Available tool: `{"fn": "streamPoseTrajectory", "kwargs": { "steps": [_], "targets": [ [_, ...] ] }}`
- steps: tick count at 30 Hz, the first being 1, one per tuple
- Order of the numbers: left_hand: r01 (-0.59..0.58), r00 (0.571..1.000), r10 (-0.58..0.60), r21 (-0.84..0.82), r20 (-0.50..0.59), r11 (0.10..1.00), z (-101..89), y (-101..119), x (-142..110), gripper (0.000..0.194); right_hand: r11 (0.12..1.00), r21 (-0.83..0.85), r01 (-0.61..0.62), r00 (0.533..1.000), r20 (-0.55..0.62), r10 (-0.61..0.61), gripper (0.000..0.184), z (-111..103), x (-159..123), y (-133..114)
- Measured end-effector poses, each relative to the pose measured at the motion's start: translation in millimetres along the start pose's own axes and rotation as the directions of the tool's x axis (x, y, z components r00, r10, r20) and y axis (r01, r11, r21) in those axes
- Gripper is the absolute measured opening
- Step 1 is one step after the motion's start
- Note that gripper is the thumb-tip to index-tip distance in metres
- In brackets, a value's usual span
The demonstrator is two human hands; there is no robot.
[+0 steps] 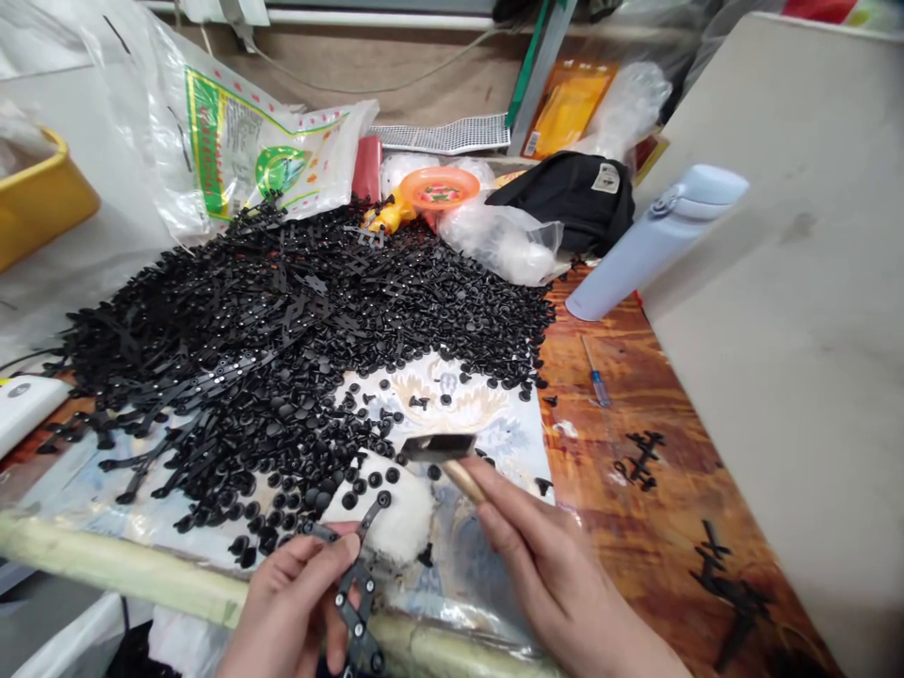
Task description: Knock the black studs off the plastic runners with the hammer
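My left hand (293,603) is closed on a black linked plastic strip piece (357,584) at the near table edge, its upper arm reaching over a white pad (402,527). My right hand (543,565) grips the wooden handle of a small hammer (442,450), whose dark metal head hovers just above the pad. A large heap of black plastic strips and round studs (282,320) spreads across the table beyond both hands. Several loose studs lie on the pad.
A pale blue bottle (650,240) lies on the wooden table at the right, near a small screwdriver (597,377). A few assembled black pieces (642,457) lie right of my hand. Plastic bags (240,151), an orange dish (439,188), a black pouch (572,202) and a yellow bin (35,198) stand behind.
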State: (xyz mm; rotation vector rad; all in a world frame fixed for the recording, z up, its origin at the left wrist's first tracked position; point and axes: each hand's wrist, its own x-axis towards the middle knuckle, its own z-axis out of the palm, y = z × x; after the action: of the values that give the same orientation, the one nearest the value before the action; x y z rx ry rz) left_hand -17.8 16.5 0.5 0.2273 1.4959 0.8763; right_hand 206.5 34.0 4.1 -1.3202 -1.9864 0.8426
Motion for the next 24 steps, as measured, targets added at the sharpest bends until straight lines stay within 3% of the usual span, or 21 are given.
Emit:
{"fn": "streamPoseTrajectory", "kwargs": {
  "steps": [5,10,15,21,24],
  "targets": [
    [0.026,0.999,-0.027,0.013,0.032,1.000,-6.8,-6,6,0.047,0.991,-0.131,0.036,0.992,0.121,-0.020,0.045,-3,-4,-7],
    [0.013,1.000,-0.013,-0.038,0.006,0.999,-1.4,-6,3,0.042,0.988,-0.085,0.128,0.992,0.007,-0.128,0.050,-8,-2,-18],
    [0.023,0.999,-0.022,-0.047,0.030,0.999,-2.7,-8,6,0.040,0.976,-0.175,0.127,0.973,0.216,-0.087,0.048,-1,2,-13],
    [0.038,0.998,-0.035,-0.036,0.061,0.999,-5.5,-10,8,0.040,0.978,-0.163,0.130,0.988,0.098,-0.115,0.052,-6,4,-17],
    [0.040,0.998,-0.039,-0.026,0.041,0.999,-4.1,-8,5,0.041,0.969,-0.208,0.132,0.966,0.244,-0.079,0.053,-4,4,-14]
  ]
}}
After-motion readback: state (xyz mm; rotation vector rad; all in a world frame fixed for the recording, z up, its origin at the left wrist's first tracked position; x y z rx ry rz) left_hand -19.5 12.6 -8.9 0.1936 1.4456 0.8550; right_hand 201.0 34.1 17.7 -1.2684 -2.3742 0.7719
